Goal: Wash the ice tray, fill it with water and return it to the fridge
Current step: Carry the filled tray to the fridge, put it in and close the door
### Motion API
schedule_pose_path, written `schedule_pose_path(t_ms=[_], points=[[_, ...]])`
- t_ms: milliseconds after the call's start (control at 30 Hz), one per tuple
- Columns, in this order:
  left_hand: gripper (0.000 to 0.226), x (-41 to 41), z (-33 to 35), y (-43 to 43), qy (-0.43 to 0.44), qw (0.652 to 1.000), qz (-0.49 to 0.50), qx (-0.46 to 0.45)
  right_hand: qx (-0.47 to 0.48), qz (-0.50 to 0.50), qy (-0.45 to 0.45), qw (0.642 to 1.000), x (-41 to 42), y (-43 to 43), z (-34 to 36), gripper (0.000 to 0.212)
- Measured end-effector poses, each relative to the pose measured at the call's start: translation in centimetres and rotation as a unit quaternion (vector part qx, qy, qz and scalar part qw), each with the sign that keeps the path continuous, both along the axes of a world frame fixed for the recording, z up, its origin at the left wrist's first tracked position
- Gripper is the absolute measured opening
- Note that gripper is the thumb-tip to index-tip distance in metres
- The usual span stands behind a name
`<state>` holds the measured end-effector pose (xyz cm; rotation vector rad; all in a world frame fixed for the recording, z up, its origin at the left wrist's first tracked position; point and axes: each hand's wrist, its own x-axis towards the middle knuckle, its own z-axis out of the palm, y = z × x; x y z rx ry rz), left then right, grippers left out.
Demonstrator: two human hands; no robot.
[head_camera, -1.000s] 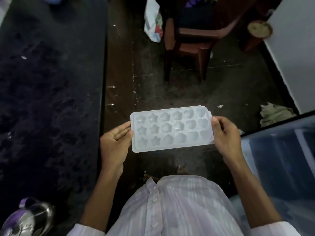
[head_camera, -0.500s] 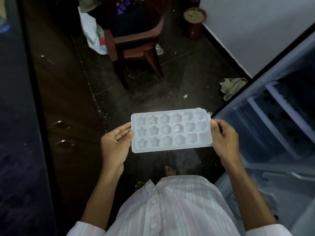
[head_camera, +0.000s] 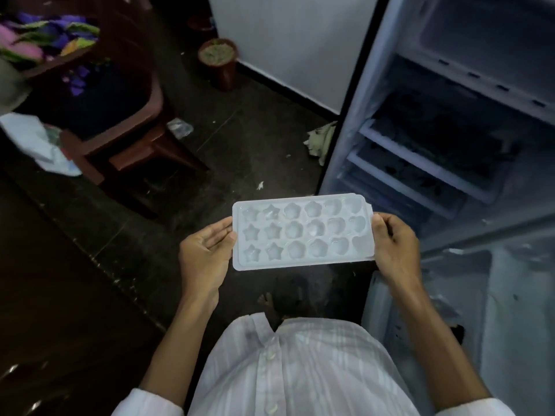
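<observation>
A white plastic ice tray [head_camera: 303, 232] with star, flower and heart moulds is held level at waist height over the dark floor. Its cells glisten, some apparently with water in them. My left hand [head_camera: 204, 256] holds the tray's left end, thumb at the edge and fingers reaching under it. My right hand [head_camera: 396, 244] grips the right end with curled fingers. The open fridge [head_camera: 420, 163] stands just right of the tray, its white shelves and dark interior showing.
A brown plastic chair [head_camera: 135, 136] piled with colourful cloth stands at the back left. A small pot [head_camera: 217, 60] sits by the white wall. A crumpled rag [head_camera: 321, 139] lies beside the fridge. A dark cabinet [head_camera: 60, 295] runs along the left.
The view has swung right, from the dark counter toward the open fridge, which now fills the right side. Both hands keep the same hold on the tray.
</observation>
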<state>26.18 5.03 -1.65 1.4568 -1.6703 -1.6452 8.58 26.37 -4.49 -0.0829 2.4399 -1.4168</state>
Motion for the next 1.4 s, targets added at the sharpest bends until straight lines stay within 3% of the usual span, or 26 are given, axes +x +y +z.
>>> schedule_pose_path(t_ms=[300,633,1033,1267,1400], points=[[0.030,-10.9,0.1,-1.7,0.014,0.988,-0.152,0.007,-0.033,-0.173,0.013,0.984,-3.9,2.1,0.3,0.022],[0.028,-23.1,1.3,-2.1,0.055,0.955,-0.291,0.011,-0.066,-0.332,0.033,0.940,-9.5,3.9,1.5,0.022],[0.020,-35.7,2.6,-0.1,0.097,0.931,-0.350,-0.043,-0.101,-0.375,0.072,0.919,-18.8,6.7,3.1,0.024],[0.019,-41.9,2.2,1.4,0.103,0.917,-0.365,-0.122,-0.121,-0.371,0.095,0.916,-25.0,8.9,3.1,0.031],[0.017,-45.3,1.9,1.6,0.111,0.916,-0.365,-0.122,-0.117,-0.372,0.105,0.915,-27.7,9.3,3.3,0.020]])
